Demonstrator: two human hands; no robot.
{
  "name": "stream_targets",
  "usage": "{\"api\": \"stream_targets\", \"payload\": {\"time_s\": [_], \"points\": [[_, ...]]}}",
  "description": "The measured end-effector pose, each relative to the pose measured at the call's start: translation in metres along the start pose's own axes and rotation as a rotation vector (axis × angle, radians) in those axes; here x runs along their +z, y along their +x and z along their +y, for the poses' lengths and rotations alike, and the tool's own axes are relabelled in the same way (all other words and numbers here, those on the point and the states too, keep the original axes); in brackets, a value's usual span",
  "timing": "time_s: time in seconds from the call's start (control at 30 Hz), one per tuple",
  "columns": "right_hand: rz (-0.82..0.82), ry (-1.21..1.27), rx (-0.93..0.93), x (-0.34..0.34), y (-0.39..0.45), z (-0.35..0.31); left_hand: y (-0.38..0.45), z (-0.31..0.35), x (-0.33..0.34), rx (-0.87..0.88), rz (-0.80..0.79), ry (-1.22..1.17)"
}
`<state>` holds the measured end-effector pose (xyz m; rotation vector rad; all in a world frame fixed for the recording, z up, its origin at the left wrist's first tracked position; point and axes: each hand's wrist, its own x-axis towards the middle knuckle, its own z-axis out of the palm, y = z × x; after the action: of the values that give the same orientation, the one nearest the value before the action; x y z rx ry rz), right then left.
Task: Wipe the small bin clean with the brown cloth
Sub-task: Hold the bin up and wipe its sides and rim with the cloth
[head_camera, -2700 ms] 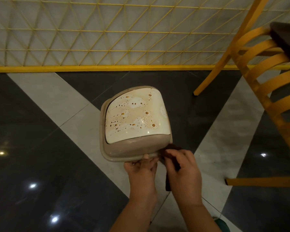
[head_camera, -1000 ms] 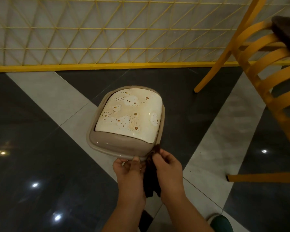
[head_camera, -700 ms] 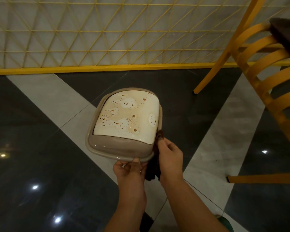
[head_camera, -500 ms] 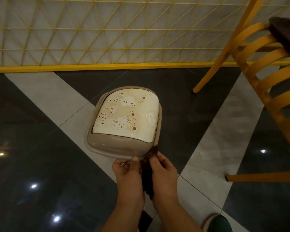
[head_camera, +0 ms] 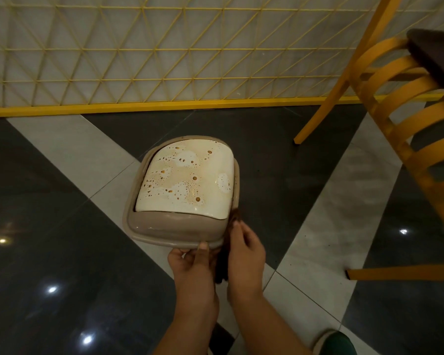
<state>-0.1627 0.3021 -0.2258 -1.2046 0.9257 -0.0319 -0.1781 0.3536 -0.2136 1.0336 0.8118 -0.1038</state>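
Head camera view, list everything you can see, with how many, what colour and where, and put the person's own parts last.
small bin: one, beige body, held above the floor, centre.
lid: one, cream with brown spots and stains, on the bin.
brown cloth: one, dark brown, against the bin's right near corner.
chair: one, yellow, right side.
lattice panel: one, yellow over white, along the far edge of the floor.
floor: dark and pale grey tiles.
shoe: one, green, bottom right.
left hand: one, grips the bin's near rim.
right hand: one, holds the cloth to the bin.
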Motion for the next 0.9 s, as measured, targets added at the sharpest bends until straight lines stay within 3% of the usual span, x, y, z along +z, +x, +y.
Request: {"api": "stream_targets", "payload": {"time_s": [0.13,0.43,0.67,0.9], "points": [[-0.007,0.033,0.013,-0.01,-0.023,0.015,-0.003,0.001,-0.003,-0.062,-0.01,0.028],[0.053,0.113,0.018,0.003,0.004,-0.01,0.0,-0.003,0.001,-0.025,0.024,0.055],[0.017,0.021,-0.005,-0.003,-0.025,0.016,-0.005,0.007,-0.001,-0.034,0.001,0.174],[0.018,0.005,0.026,0.007,-0.008,0.004,0.003,0.004,0.001,-0.057,0.0,0.069]]}}
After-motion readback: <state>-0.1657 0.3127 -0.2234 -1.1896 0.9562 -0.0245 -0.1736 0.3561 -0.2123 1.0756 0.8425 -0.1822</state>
